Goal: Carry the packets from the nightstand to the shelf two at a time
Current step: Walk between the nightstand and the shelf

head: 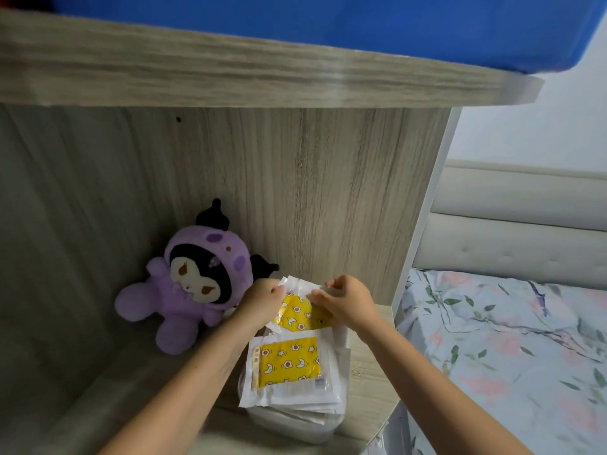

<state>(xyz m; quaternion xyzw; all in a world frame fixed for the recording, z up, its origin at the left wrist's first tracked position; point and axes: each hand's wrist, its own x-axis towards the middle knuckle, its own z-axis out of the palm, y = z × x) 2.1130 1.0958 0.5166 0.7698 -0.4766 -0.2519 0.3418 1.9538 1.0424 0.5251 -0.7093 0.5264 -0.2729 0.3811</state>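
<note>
Showing the lifted packet (300, 311), yellow-printed and raised off the stack of packets (290, 372) on the nightstand (368, 382): the left hand (262, 298) pinches its upper left corner, the right hand (345, 302) pinches its upper edge, fingers curled. Whether a second packet lies behind it cannot be told. Many packets remain stacked, so most carrying appears left. A purple plush toy (187, 287) sits beside the stack; the bed (509, 339) lies right.
</note>
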